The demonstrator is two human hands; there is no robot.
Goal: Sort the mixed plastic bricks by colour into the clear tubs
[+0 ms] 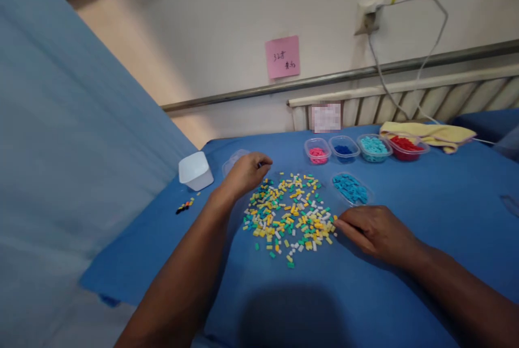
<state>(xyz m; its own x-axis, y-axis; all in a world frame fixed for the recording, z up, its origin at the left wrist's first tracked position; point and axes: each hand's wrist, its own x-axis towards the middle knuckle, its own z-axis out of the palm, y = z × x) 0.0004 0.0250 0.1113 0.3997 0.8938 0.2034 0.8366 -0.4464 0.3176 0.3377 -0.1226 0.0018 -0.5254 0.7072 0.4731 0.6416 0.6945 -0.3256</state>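
A loose spread of small plastic blocks (292,208) in yellow, orange, white and green lies on the blue table cover. Over its far left edge is my left hand (246,172), thumb and fingers drawn together; whatever they may hold is hidden. Partly behind that hand sits a clear plastic tub (232,161). At the right edge of the spread rests my right hand (375,230), its fingertips pinched beside an orange block (335,218); I cannot make out what is between them. Just beyond it stands a tub of blue blocks (351,188).
Along the back stand tubs of pink blocks (318,153), dark blue blocks (344,151), turquoise blocks (373,146) and red blocks (406,145). A yellow cloth (430,133) lies behind them. At left are a white container (195,171), several small pieces (186,205) and a blue curtain (81,110).
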